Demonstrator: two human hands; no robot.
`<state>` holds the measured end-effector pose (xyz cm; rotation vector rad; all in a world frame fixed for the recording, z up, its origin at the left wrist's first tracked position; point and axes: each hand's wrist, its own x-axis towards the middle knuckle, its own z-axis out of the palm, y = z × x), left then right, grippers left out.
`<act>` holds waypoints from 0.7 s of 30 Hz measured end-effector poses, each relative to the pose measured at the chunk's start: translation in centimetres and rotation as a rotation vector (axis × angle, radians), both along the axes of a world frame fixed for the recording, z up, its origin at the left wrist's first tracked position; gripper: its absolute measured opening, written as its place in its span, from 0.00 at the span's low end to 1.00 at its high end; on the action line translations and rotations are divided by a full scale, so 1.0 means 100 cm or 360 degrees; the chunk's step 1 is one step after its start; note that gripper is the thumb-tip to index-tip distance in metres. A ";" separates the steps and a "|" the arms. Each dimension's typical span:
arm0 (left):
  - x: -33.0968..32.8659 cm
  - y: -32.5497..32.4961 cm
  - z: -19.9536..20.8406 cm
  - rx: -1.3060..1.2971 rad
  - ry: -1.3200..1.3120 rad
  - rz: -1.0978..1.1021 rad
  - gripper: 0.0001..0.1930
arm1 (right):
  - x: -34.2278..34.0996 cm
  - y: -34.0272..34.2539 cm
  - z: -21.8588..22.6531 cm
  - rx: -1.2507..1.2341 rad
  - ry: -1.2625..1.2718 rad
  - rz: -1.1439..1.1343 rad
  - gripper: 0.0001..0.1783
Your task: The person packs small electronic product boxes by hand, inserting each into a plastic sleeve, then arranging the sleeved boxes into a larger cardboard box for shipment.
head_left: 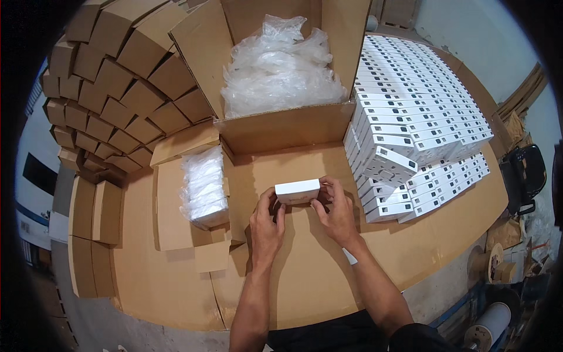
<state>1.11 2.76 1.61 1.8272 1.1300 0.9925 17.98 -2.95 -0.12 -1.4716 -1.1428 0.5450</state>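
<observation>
Between my two hands I hold a small white box (297,192) over the middle of the cardboard-covered table. My left hand (267,224) grips its left end, thumb on the near face. At the other end, my right hand (336,215) has its fingers and thumb closed around the box's edge. To the left stands an open carton (176,206) with its flaps spread, holding a row of plastic-wrapped boxes (203,186). On the right are stacked rows of similar white boxes (434,111), one of them (387,164) tilted out at the front.
A large open carton (287,126) full of clear plastic bags (284,70) stands at the far side. Brown cartons (117,88) are piled at the left, with more upright cartons (94,234) near the table's left edge. A black chair (524,176) stands beyond the right edge.
</observation>
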 end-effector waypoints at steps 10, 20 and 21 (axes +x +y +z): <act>-0.005 0.003 -0.014 0.0042 0.0066 0.0009 0.21 | 0.002 -0.002 0.002 -0.0037 -0.0149 0.0065 0.27; -0.008 -0.008 0.007 0.0224 -0.0150 0.0110 0.31 | 0.000 -0.023 0.007 -0.0259 -0.0542 -0.0069 0.30; -0.009 -0.011 0.008 0.0384 -0.0118 0.0183 0.29 | 0.001 -0.025 0.000 -0.0218 -0.0791 -0.0103 0.29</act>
